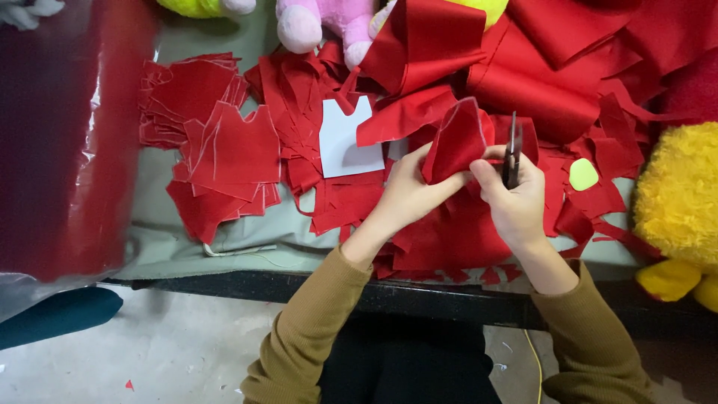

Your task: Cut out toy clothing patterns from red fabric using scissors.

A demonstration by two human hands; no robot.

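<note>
My left hand point(407, 191) pinches a piece of red fabric point(458, 141) marked with a pale chalk outline and holds it up over the table. My right hand point(512, 198) grips a pair of dark scissors point(513, 150), blades pointing away from me, right beside the fabric's right edge. Both hands hover above a heap of red fabric scraps point(449, 236) near the table's front edge.
A stack of cut red shapes point(224, 150) lies at left, next to a white paper template point(344, 142). Large red cloth point(553, 67) covers the back right. A yellow plush toy point(680, 202) sits at right, a pink one point(321, 22) at the back. A red plastic-wrapped roll point(67, 135) lies far left.
</note>
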